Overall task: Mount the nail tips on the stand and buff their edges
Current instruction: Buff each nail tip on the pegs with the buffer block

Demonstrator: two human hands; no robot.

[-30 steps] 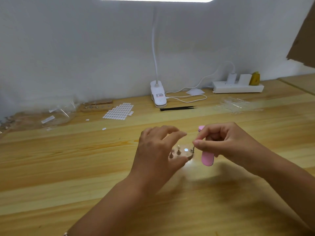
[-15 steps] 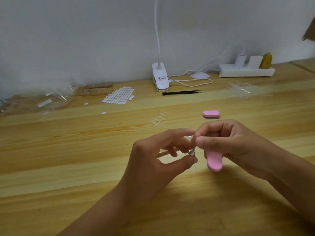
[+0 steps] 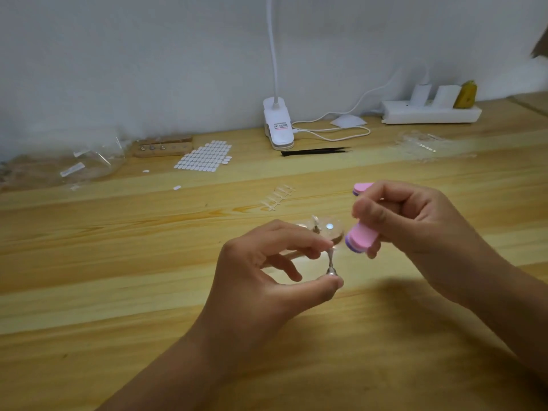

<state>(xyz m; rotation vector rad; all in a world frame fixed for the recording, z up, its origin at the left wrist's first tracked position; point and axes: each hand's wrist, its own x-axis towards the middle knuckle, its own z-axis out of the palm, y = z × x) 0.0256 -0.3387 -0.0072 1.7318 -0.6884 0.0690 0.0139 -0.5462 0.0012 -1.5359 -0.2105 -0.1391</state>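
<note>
My left hand pinches a small metal peg between forefinger and thumb, holding it upright above the table; a clear nail tip sits at the peg's top under my fingertip. My right hand grips a pink buffer block with a purple edge, held just right of the peg and apart from it. Behind my hands lies the clear stand base with one peg still upright on it. A strip of clear nail tips lies farther back.
A second pink buffer peeks out behind my right hand. At the back are a wooden stand, a sheet of white adhesive tabs, black tweezers, a clip lamp, a power strip and plastic bags.
My left hand has lifted a peg off the stand base and drawn it toward me. My right hand has raised the buffer up and away from the peg's tip.
</note>
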